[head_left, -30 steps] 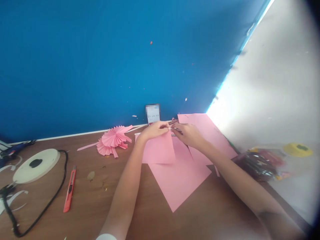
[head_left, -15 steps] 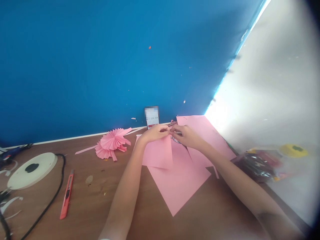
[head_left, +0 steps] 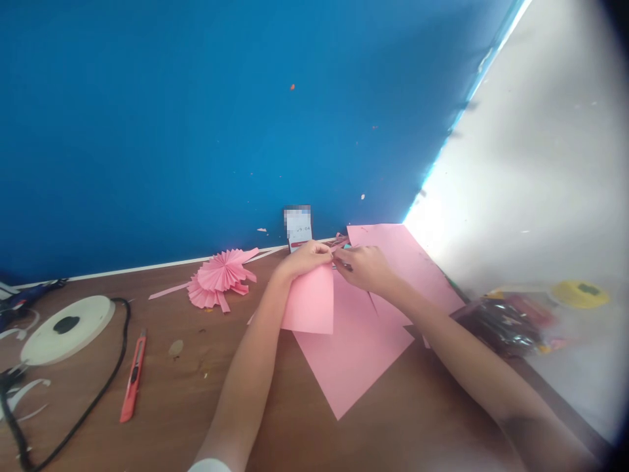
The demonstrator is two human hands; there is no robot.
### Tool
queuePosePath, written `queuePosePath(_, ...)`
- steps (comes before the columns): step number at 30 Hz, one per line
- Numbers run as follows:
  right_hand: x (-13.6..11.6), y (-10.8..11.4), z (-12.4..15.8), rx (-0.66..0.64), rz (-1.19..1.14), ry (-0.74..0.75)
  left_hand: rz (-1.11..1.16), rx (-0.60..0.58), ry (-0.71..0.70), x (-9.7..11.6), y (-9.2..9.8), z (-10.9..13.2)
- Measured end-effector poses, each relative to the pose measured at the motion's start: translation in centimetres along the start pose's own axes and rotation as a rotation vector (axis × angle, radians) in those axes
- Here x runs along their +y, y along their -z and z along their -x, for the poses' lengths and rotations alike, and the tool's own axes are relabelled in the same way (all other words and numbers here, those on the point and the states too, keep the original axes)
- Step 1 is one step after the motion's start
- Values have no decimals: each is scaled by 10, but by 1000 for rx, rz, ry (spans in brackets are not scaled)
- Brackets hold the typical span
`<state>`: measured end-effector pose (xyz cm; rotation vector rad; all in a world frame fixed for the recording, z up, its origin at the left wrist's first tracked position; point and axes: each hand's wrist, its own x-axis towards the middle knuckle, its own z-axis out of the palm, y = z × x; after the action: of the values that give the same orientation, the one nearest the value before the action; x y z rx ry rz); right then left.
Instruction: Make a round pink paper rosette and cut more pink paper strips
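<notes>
A sheet of pink paper (head_left: 312, 305) hangs from my left hand (head_left: 308, 257), which pinches its upper edge. The fingertips of my right hand (head_left: 366, 265) are closed right beside that edge, close to the left fingertips. A small greyish thing shows at the right fingers, too unclear to name. Under both hands lies a larger pink sheet (head_left: 344, 367), one corner pointing toward me. Behind the right hand another pink sheet (head_left: 393, 255) reaches back to the wall.
A pleated pink paper fan (head_left: 221, 275) lies left of my hands on the brown table (head_left: 167, 400). Further left are a red box cutter (head_left: 132, 380), a black cable (head_left: 101, 400) and a white disc (head_left: 93, 321). A phone (head_left: 298, 228) leans on the blue wall. Plastic packaging (head_left: 511, 321) lies right.
The held paper has turned slightly, and its right edge strip no longer shows as a separate fold. My right hand has shifted a little, covering more of the greyish thing.
</notes>
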<state>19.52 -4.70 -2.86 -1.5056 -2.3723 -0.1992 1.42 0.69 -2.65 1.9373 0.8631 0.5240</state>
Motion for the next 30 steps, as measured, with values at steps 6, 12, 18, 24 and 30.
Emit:
queuePosePath(6,-6,-3,1,-41,99,-29,46,-53,61,0,1,1)
queuePosePath(12,14,7,-2,-2,33,-235,131,-490,-28,13,20,19)
queuePosePath(18,-1,14,-2,-35,-517,-105,127,-290,-61,12,26,20)
queuePosePath(24,-7,10,1,-173,-513,-61,98,-188,-36,11,30,25)
queuePosePath(30,-5,0,1,-171,-403,-171,78,-122,-32,15,31,26)
